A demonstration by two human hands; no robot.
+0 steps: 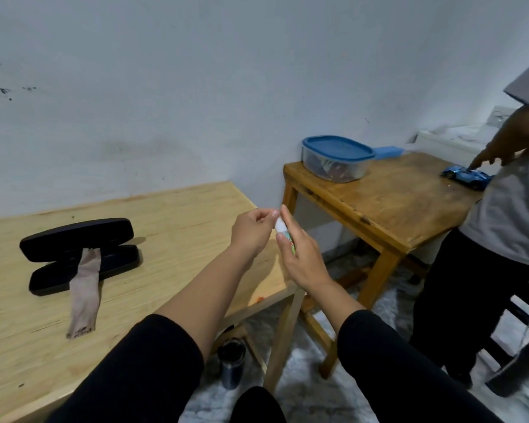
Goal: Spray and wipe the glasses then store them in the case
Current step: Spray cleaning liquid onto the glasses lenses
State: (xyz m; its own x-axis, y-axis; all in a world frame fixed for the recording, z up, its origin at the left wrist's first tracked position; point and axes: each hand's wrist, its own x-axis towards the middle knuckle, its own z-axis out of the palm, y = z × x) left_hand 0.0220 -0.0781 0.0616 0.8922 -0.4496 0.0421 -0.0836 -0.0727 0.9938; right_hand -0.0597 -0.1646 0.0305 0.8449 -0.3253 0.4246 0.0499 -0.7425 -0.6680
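The right hand (303, 257) has its grip wrapped round a small spray bottle (283, 232), held upright past the tabletop's (165, 215) right edge, while the left hand (251, 230) pinches its white cap. No glasses show; the open black case (80, 254) with the cloth (84, 294) draped over it lies well left, nearer the left hand, its long axis along the tabletop's far edge.

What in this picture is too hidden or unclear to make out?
Head view only:
- Small white spray bottle: its label is mostly covered by the right hand; the left hand pinches its top, hiding the nozzle.
- Open black glasses case: no glasses visible; the grey wiping cloth drapes across it.
- Clear tub with blue lid: contents blurred.
- Second person: cut off by the right edge.
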